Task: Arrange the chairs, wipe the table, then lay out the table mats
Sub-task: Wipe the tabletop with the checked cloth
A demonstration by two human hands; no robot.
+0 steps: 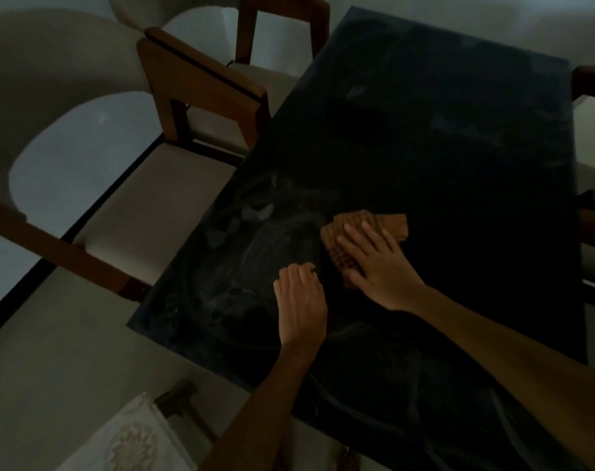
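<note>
Nearest the camera, at 6 o'clock, the left hand [301, 302] rests on the dark polished stone surface [425, 137] with its fingers loosely curled and holding nothing. Just beyond it, toward 1 o'clock, the right hand [374, 263] presses flat, fingers straight, on the brown ribbed folded cloth [349, 229]. I judge the cloth soft and light, so it may bunch or slip on the smooth top; a spread palm over its middle should hold it best.
</note>
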